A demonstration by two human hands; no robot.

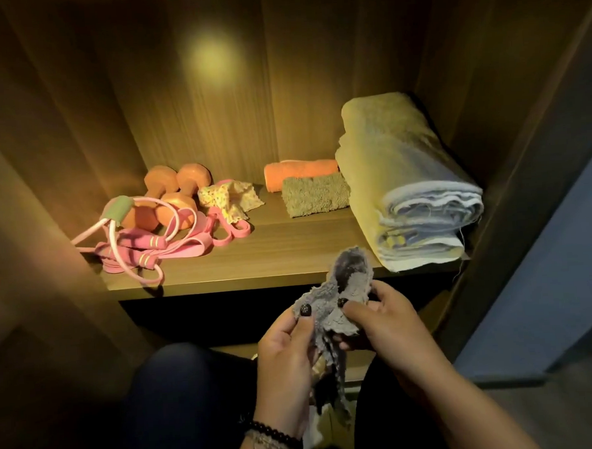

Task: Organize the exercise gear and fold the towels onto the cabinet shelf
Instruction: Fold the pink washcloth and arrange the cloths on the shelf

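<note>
While you sit facing the lit shelf, the scene reads like this:

Rag: a small grey rag (339,301), shaggy and frayed at the edges, is bunched between your hands at lower centre of the frame, in front of the shelf and not on it; a ragged strip hangs down from it.
Left hand: your left hand (287,355) pinches the rag's left edge with thumb and fingers curled round the cloth; beaded bracelets circle the wrist.
Right hand: your right hand (385,319) grips the rag's right side, thumb on top of the fabric.
Shelf: a wood-grain shelf (289,248) crosses the middle of the frame.
Dumbbells: two orange dumbbells (169,193), smooth with faceted heads, lie at left centre.
Rope: a pink jump rope (141,242) with ribbed handles coils in front of them.
Bands: flat pink rubber bands (226,231) are tangled beside the rope.
Cloth: a crumpled floral cloth (231,196) sits just right of the dumbbells.
Towels: an orange rolled towel (300,171) lies at the back, a nubby olive folded towel (315,194) touching its front; a big pale towel (405,184), thickly folded, fills the right end.
</note>
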